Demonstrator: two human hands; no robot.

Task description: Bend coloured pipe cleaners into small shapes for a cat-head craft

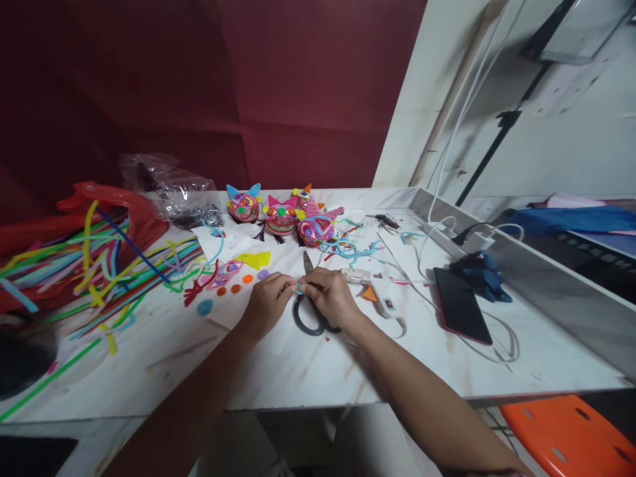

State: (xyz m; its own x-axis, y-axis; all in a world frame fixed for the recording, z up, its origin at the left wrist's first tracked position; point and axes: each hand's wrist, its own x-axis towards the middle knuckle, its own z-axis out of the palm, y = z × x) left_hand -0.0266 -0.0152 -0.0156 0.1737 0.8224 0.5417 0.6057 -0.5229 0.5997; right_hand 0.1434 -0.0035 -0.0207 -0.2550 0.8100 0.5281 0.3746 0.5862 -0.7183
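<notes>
My left hand (267, 299) and my right hand (332, 294) meet over the white table (308, 371), fingertips pinched together on a small light-blue pipe-cleaner piece (299, 287). Grey-handled scissors (309, 311) lie on the table right under both hands, blades pointing away. Three colourful cat-face figures (281, 215) made of coiled pipe cleaners stand behind. Small coiled discs (233, 286) and a pink coiled shape (224, 273) lie left of my left hand.
A heap of coloured pipe cleaners (94, 265) and a red bag (119, 199) fill the left. A glue gun (380, 299), black phone (460, 305), white cables (447, 232), blue cloth (481, 273) lie right. An orange stool (571, 434) stands below the table edge.
</notes>
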